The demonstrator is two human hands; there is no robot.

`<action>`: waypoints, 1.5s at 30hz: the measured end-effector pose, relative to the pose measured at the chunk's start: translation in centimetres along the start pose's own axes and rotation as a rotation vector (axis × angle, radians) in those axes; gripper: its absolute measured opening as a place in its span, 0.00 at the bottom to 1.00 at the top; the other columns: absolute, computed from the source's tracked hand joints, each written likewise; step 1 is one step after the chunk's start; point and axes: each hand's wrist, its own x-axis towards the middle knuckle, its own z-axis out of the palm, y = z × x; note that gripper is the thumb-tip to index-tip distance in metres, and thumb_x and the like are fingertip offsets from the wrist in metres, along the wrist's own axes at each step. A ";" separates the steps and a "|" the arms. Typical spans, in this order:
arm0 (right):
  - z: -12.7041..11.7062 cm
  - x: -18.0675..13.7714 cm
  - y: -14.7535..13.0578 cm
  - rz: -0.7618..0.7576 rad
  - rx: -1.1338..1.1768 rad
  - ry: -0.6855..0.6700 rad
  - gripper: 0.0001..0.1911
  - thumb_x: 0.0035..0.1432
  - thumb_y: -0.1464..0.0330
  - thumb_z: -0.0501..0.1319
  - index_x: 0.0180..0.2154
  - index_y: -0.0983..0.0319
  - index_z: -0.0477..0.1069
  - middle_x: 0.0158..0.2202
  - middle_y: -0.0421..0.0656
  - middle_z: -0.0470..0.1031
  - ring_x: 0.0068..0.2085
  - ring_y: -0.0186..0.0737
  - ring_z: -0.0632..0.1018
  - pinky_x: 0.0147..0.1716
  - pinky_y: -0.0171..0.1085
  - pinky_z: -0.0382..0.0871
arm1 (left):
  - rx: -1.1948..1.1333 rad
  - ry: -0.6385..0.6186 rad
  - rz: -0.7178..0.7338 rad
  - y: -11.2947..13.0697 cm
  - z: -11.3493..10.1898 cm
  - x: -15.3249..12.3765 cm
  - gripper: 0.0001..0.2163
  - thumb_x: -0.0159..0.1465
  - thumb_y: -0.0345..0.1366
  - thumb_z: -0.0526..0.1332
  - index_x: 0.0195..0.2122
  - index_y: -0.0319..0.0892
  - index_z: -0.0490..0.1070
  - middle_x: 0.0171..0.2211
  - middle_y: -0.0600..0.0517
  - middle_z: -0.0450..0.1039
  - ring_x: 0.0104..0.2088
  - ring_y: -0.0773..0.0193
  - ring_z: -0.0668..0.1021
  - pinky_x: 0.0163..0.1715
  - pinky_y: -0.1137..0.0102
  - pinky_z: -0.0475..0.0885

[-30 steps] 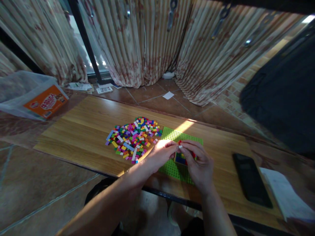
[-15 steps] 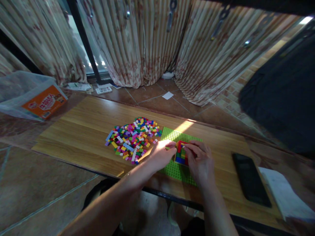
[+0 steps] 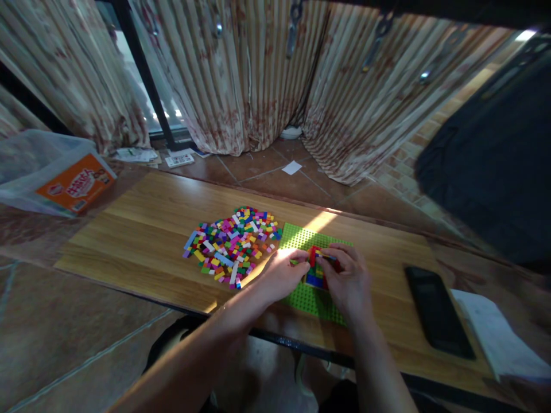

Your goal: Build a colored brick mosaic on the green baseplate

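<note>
A small build of toy bricks (image 3: 315,281), with red, blue, yellow and green showing, stands on a green studded baseplate (image 3: 310,303). At its left side my left hand (image 3: 286,274) is closed, with thumb and fingertips gripping the build's edge. My right hand (image 3: 350,280) bends over the right side of the build. Its thumb and index finger are pinched together at the top; whatever lies between them is too small and hidden to name. The right fingers cover part of the build.
Left of the baseplate a pile of loose colourful bricks (image 3: 232,244) spreads over the wooden table (image 3: 142,229). A black phone (image 3: 438,312) and white paper (image 3: 495,332) lie at the right. Beyond the table's left end is a clear plastic bin (image 3: 47,146). Curtains (image 3: 267,74) hang behind.
My right fingertips have shifted slightly left and lower onto the top of the build. The left hand stays at the build's left side. The view has tilted slightly.
</note>
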 end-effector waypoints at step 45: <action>0.5 0.9 0.5 0.502 0.546 -0.043 0.24 0.53 0.48 0.61 0.38 0.62 0.78 0.38 0.46 0.80 0.39 0.45 0.79 0.35 0.41 0.73 | 0.034 -0.045 0.042 -1.0 0.1 0.1 0.15 0.60 0.32 0.58 0.48 0.42 0.76 0.42 0.51 0.79 0.35 0.64 0.78 0.39 0.69 0.74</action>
